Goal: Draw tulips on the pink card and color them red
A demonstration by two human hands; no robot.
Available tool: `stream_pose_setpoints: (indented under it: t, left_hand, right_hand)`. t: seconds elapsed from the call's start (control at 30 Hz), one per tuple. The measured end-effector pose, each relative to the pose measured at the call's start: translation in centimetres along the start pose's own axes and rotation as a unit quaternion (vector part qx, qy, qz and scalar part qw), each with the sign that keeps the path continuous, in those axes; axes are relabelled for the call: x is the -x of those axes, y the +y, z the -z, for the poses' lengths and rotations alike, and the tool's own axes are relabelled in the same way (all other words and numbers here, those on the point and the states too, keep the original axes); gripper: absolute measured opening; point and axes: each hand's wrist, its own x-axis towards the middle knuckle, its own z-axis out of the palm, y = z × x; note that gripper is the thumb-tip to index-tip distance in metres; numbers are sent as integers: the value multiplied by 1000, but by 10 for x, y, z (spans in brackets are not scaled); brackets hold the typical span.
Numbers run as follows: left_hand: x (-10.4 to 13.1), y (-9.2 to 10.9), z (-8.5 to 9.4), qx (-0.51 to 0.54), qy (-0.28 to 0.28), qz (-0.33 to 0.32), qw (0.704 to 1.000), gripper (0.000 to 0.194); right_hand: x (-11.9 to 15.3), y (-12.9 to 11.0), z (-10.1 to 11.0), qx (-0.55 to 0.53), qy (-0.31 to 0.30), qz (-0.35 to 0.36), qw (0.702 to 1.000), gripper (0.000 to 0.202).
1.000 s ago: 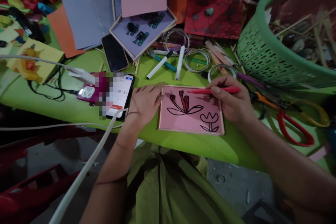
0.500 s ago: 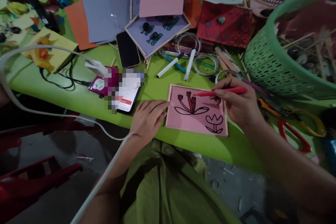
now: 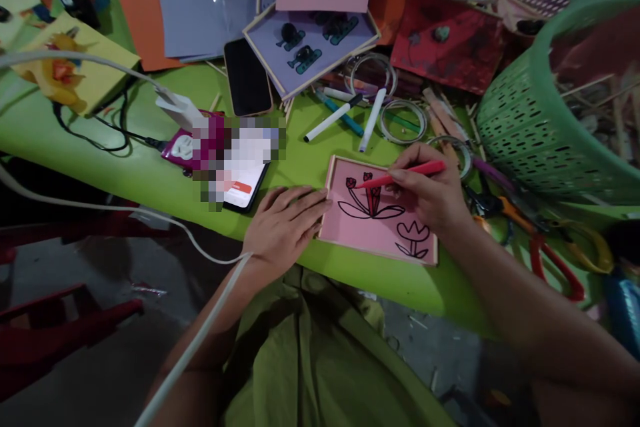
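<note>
While the right hand [image 3: 427, 195] pinches a red felt-tip marker [image 3: 411, 173], the left hand [image 3: 285, 230] lies flat and grips nothing, its fingertips at the near side of the pink framed card [image 3: 337, 233] spread beneath the right hand, so a weak brace could let the card twist and the red stray past the black outline. Close on the wearer's side of both hands runs the bench [image 3: 385, 280] edge, scissors [image 3: 555, 270] crowd the right hand's outer side, and the freest green strip lies beyond the left hand, short of the white markers [image 3: 373, 121].
</note>
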Motion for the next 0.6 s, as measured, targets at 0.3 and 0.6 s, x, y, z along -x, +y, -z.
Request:
stream_pose_setpoints:
  t: [0.3,0.6]
  left_hand:
    - [-2,1,0,2,-4,10,1000,41]
    - [-2,2,1,-5,11,4,1000,35]
  right_hand:
    - [1,9,6,71,-39,43,996,29]
    - [1,9,6,85,-39,56,994,31]
